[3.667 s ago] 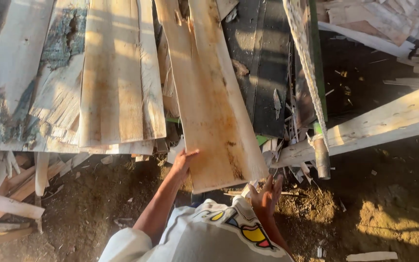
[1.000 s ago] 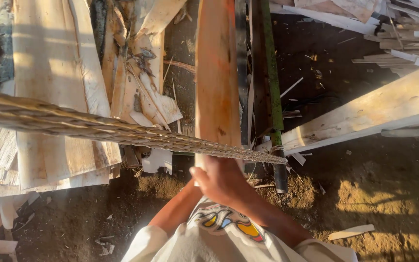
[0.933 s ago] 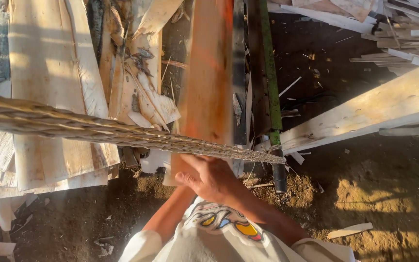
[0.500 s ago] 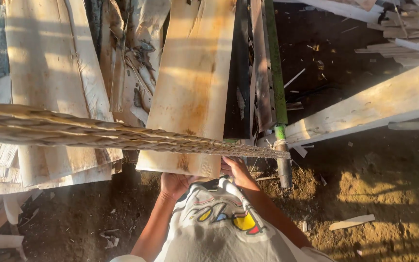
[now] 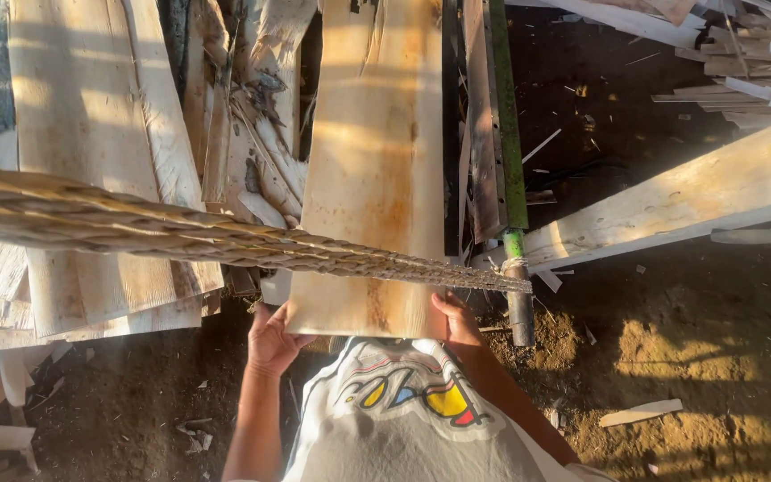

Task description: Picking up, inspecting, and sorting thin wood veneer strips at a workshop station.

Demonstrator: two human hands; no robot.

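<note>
Nearest, the left hand and right hand clamp the near corners of a wide pale plank, which slopes away over the dirt. A twisted rope crosses it, seemingly tied to a green pole.

A thick twisted rope stretches across to a green post, with pale boards stacked at left and a white beam slanting right over bare dirt.
</note>
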